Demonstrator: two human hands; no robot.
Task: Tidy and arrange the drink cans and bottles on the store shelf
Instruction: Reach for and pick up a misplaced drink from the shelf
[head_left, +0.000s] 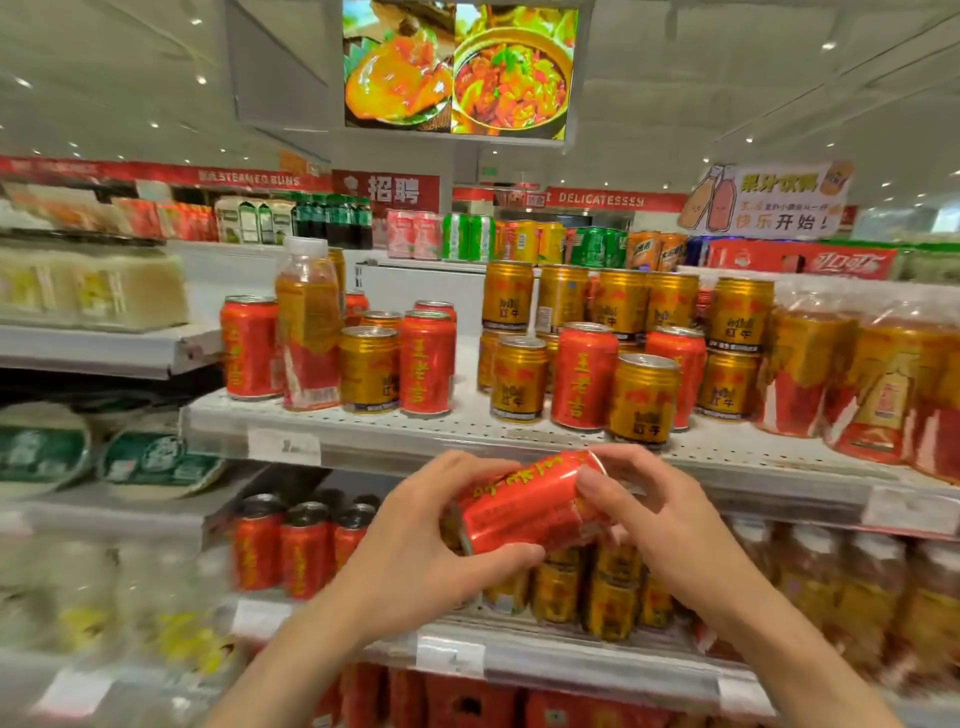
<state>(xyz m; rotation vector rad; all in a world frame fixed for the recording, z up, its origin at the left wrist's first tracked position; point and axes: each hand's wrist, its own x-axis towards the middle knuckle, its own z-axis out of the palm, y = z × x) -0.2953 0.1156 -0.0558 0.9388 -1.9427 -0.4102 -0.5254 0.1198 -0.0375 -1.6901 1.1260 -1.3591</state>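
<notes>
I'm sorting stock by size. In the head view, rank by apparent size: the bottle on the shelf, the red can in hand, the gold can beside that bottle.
1. bottle
2. red can, though nearness to the camera inflates it
3. gold can

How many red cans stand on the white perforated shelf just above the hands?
6 red cans: far left; two at the back; one front left; two in the right group. More may be hidden.

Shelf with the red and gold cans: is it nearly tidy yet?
Not yet. Done: gold cans stand stacked at the back right. In hand: both the left hand and right hand hold one red can tilted sideways below the shelf. Left: red and gold cans are still mixed along the front, beside a bottle.
</notes>
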